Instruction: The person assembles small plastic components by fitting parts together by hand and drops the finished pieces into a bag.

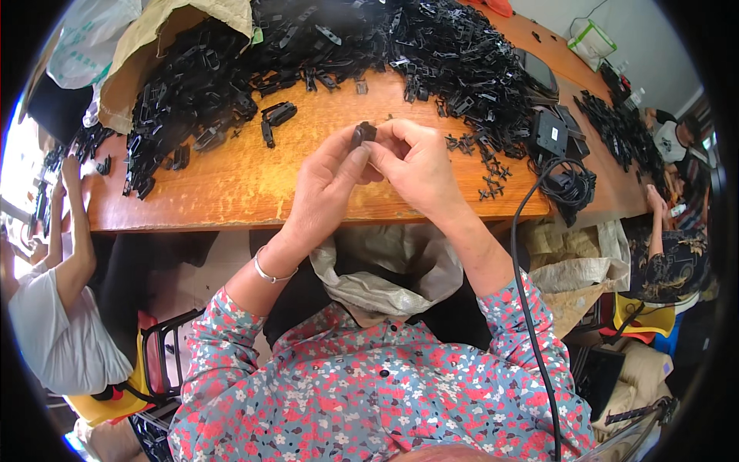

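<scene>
Over the front part of the wooden table (pixel 254 181), my two hands meet around a small black plastic part (pixel 359 136). My left hand (pixel 327 173) is closed, pinching the part between thumb and fingers. From the other side, the thumb and fingers of my right hand (pixel 416 162) close on the same part; the fingertips hide some of it. Beyond my hands lie a few loose black clip-like parts (pixel 279 114). To the right of my right hand, several small cross-shaped black pieces (pixel 493 183) are scattered near a big heap of black parts (pixel 462 65).
A paper sack (pixel 127 73) spills black parts at the left. A black box (pixel 548 132) with a coiled cable (pixel 568 183) sits at the right; its cord hangs past my right arm. An open woven sack (pixel 369 289) is at my lap. Other people work at both sides.
</scene>
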Motion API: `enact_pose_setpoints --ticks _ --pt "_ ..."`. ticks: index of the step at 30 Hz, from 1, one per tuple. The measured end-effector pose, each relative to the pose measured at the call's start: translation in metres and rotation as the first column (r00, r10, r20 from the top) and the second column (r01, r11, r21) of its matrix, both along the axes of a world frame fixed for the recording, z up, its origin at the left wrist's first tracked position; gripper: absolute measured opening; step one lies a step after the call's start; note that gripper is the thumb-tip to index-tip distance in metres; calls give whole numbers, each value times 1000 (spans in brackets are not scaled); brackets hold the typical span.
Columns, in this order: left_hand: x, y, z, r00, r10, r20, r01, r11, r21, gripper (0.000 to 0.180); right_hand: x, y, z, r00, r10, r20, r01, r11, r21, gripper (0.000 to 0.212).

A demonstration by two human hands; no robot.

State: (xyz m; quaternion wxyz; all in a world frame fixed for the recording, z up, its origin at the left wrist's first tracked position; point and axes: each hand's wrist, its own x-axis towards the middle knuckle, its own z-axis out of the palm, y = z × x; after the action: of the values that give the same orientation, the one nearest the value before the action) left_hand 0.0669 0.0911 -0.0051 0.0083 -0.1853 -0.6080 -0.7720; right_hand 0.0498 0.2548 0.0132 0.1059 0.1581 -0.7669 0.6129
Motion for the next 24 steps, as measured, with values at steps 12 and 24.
enact_pose_setpoints --ticks 12,24 --pt "-12 -18 32 961 -217 171 240 962 -127 42 9 20 5 852 391 347 -214 867 -451 28" --pt "-191 -60 19 757 -15 -654 -646 137 -751 27 17 21 17 757 500 420 -295 836 -462 32"
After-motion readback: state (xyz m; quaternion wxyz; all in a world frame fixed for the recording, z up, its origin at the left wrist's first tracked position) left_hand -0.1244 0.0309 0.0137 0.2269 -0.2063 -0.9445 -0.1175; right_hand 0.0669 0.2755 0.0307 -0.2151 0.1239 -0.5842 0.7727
